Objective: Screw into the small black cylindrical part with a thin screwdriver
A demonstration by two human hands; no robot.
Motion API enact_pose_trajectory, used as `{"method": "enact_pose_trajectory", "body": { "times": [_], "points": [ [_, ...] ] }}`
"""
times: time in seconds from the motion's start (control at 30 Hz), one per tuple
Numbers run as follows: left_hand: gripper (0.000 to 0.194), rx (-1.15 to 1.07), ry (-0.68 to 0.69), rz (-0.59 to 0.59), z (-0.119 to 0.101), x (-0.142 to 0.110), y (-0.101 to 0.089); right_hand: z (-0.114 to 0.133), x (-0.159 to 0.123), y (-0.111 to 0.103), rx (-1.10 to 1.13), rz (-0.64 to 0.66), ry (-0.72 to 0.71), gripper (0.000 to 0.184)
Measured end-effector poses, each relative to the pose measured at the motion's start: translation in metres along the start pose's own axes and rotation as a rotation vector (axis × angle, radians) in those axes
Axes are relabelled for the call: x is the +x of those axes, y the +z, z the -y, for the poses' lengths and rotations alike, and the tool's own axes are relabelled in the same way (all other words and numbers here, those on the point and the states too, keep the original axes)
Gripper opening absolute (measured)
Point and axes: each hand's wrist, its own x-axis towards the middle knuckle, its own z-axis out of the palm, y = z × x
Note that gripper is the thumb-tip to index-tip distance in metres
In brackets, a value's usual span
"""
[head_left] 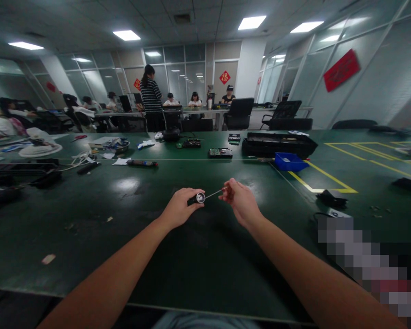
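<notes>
Over the green tabletop, my left hand (pixel 183 208) grips a small dark cylindrical part (pixel 200 198) between thumb and fingers. Its round end, ringed in silver with small details inside, faces me. My right hand (pixel 239 198) is closed around the handle of a screwdriver (pixel 214 193), mostly hidden by the fingers. The thin metal shaft slants left and down, its tip at the right edge of the round end; whether it touches I cannot tell.
Across the green table (pixel 150 274) lie a blue bin (pixel 290 161), a long black casing (pixel 277 145), a circuit board device (pixel 220 153), a pen-like tool (pixel 142 163) and a white cable (pixel 78 160). Several people sit or stand farther back.
</notes>
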Motion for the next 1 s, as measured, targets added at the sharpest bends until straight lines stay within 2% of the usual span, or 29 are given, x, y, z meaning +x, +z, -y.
{"method": "enact_pose_trajectory", "body": {
  "times": [0.07, 0.17, 0.33, 0.73, 0.8, 0.9, 1.0],
  "points": [
    [0.036, 0.016, -0.012, 0.012, 0.001, 0.001, 0.001, -0.002, 0.003, -0.002, 0.015, -0.032, 0.041, 0.031],
    [0.038, 0.020, -0.025, 0.029, 0.004, 0.000, 0.002, -0.002, 0.004, -0.003, -0.048, -0.078, -0.049, 0.029],
    [0.038, 0.010, -0.036, 0.017, 0.003, -0.001, 0.001, 0.003, -0.004, 0.001, -0.181, -0.007, -0.201, 0.028],
    [0.038, -0.003, -0.055, 0.030, 0.001, -0.003, 0.000, 0.013, -0.018, 0.006, -0.435, 0.013, -0.336, 0.032],
    [0.038, 0.003, -0.057, 0.031, 0.003, -0.003, 0.001, 0.015, -0.020, 0.006, -0.536, 0.039, -0.358, 0.033],
    [0.037, -0.002, -0.061, 0.027, 0.005, -0.003, 0.002, 0.019, -0.023, 0.005, -0.722, 0.005, -0.397, 0.040],
    [0.037, -0.011, -0.061, 0.032, 0.006, -0.003, 0.002, 0.020, -0.024, 0.005, -0.794, -0.017, -0.445, 0.044]
  ]
}}
